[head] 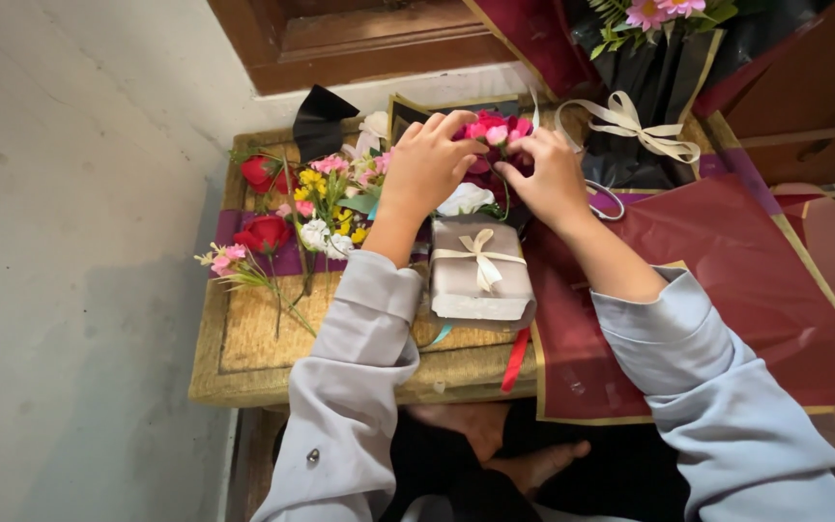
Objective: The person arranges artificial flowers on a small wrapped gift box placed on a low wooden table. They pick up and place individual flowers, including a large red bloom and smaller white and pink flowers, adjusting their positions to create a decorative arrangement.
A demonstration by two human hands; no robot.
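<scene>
We note loose flowers (pixel 282 208) left of the grey gift box (pixel 481 271). Beyond the box, our left hand (pixel 427 164) and right hand (pixel 548 179) pinch a pink-red flower cluster (pixel 495 130) between fingertips, blooms facing up; stem axis hidden.

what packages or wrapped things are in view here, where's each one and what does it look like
Gift box: on the low table between the forearms, near the left hand and right hand; rectangular, grey, tied with a cream ribbon bow.
Wrapped bouquet: top right, behind the table; black and maroon paper, cream bow, pink flowers.
Maroon wrapping sheet: right, flat, gold-edged.
No labels, signs or screens visible.
</scene>
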